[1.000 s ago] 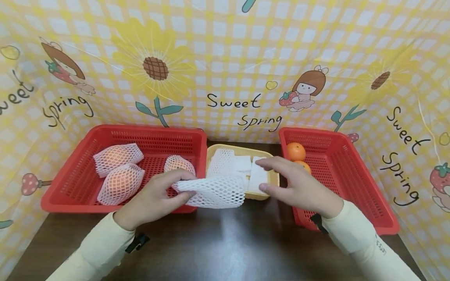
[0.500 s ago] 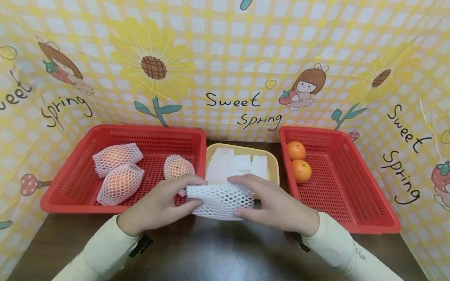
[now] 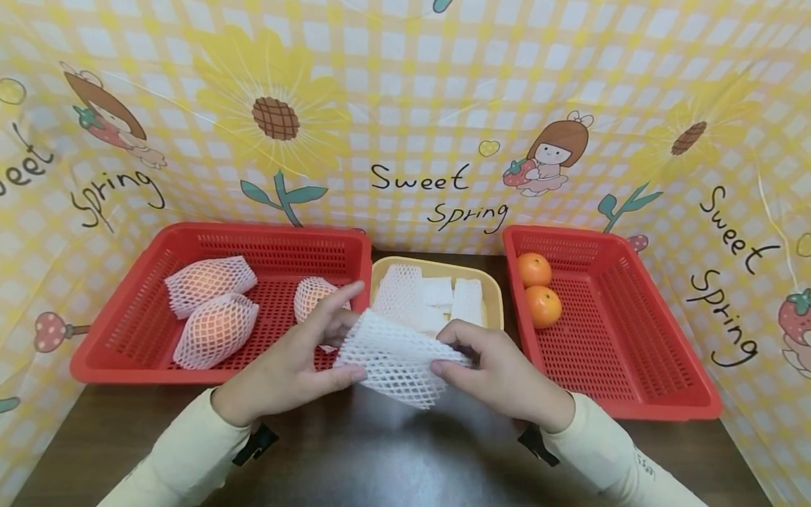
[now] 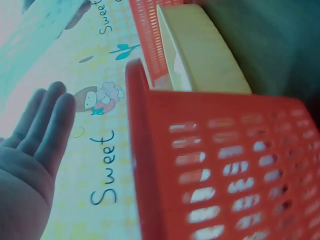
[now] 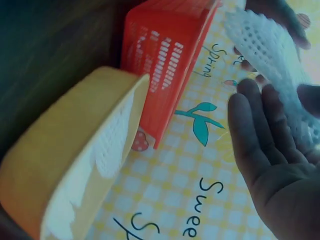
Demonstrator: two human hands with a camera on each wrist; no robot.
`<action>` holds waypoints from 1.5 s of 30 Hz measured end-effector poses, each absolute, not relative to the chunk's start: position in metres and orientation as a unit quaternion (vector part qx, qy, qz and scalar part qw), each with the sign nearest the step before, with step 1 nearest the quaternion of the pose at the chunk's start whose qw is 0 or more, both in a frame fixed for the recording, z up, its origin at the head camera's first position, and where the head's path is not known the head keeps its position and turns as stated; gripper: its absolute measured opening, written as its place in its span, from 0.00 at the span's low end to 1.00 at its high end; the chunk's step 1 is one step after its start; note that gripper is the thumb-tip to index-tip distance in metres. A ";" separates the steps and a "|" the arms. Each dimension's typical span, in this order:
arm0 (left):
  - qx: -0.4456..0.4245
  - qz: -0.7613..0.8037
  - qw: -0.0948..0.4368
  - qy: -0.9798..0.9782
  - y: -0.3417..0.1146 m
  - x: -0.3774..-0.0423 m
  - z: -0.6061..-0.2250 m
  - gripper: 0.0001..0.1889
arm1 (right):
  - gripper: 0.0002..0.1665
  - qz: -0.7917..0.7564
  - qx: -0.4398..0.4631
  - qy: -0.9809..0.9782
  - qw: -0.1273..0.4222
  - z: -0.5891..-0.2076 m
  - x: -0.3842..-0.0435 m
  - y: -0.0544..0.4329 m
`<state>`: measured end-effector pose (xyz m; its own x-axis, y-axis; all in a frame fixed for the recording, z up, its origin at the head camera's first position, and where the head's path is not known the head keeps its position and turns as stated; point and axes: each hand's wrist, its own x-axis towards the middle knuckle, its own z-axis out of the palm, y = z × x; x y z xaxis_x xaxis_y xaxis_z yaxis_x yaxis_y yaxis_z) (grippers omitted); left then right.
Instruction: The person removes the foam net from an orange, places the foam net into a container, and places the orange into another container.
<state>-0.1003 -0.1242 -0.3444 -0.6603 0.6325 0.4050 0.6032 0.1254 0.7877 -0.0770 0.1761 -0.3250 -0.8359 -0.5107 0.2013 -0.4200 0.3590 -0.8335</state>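
Sleeve (image 3: 398, 365), foam mesh: right hand (image 3: 507, 373), grip clamped on one end; left hand (image 3: 288, 370), grip apart at the other, presumably to steady its limp form.

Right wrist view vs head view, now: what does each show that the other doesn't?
Right wrist only: the palm side of the right hand, and the slotted outer wall of the left red basket facing the yellow tray.

Head only: two bare oranges in the right red basket, and three net-wrapped fruits in the left one.

Both: the white net sleeve at the right hand, the tray with more white nets inside, and the printed backdrop.
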 end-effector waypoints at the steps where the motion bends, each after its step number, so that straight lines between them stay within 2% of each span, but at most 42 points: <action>1: 0.406 0.529 0.031 0.744 -0.125 -0.101 -0.345 0.55 | 0.08 -0.515 -0.276 0.810 0.050 -0.326 -0.077 0.176; 3: 0.393 0.555 0.063 0.731 -0.125 -0.102 -0.348 0.58 | 0.07 -0.559 -0.263 0.784 0.058 -0.326 -0.076 0.175; 5: 0.390 0.568 0.066 0.722 -0.125 -0.102 -0.350 0.60 | 0.06 -0.591 -0.248 0.765 0.062 -0.327 -0.075 0.175; 11: 0.425 0.539 0.002 0.728 -0.119 -0.099 -0.355 0.61 | 0.05 -0.645 -0.181 0.740 0.063 -0.329 -0.075 0.174; 15: 0.433 0.491 -0.006 0.756 -0.113 -0.096 -0.353 0.51 | 0.07 -0.673 -0.161 0.719 0.068 -0.332 -0.075 0.172; 21: 0.420 0.458 -0.041 0.783 -0.106 -0.096 -0.351 0.31 | 0.08 -0.659 -0.203 0.716 0.103 -0.340 -0.073 0.166; 24: 0.409 0.471 -0.055 0.779 -0.103 -0.097 -0.351 0.26 | 0.11 -0.643 -0.210 0.725 0.127 -0.342 -0.071 0.164; 27: 0.403 0.476 -0.066 0.779 -0.100 -0.097 -0.352 0.25 | 0.12 -0.633 -0.208 0.736 0.122 -0.344 -0.071 0.163; 29: 0.401 0.475 -0.072 0.780 -0.099 -0.096 -0.352 0.26 | 0.17 -0.632 -0.211 0.739 0.096 -0.346 -0.070 0.161; 33: 0.400 0.484 -0.065 0.776 -0.098 -0.096 -0.352 0.29 | 0.39 -0.612 -0.244 0.752 0.015 -0.349 -0.069 0.157; 35: 0.398 0.493 -0.052 0.772 -0.097 -0.095 -0.352 0.32 | 0.46 -0.592 -0.277 0.757 -0.013 -0.350 -0.068 0.156; 37: 0.398 0.499 -0.040 0.768 -0.097 -0.095 -0.351 0.35 | 0.43 -0.568 -0.320 0.758 -0.030 -0.352 -0.068 0.154; 40: 0.396 0.507 -0.022 0.765 -0.096 -0.094 -0.349 0.39 | 0.30 -0.543 -0.368 0.754 -0.037 -0.353 -0.069 0.153; 42: 0.394 0.504 -0.012 0.768 -0.097 -0.093 -0.348 0.42 | 0.24 -0.538 -0.379 0.752 -0.041 -0.354 -0.070 0.153; 45: 0.392 0.493 -0.007 0.777 -0.098 -0.093 -0.348 0.45 | 0.21 -0.550 -0.372 0.747 -0.035 -0.355 -0.070 0.154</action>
